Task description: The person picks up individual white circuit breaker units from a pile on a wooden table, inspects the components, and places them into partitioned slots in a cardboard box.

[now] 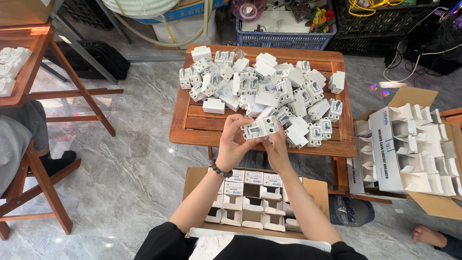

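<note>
- Both hands held one white circuit breaker (260, 128) above the wooden table's (192, 130) near edge.
- Left hand (234, 139) gripped its left end; right hand (278, 144) pinched the right.
- Its long axis ran left to right between them.

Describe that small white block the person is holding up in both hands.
The small white plastic breaker block is boxy, with a grey front panel and dark round spots near one end. It lies sideways, lifted above the near edge of the slatted wooden table. The left hand grips its left end; the right hand pinches its underside on the right.
</note>
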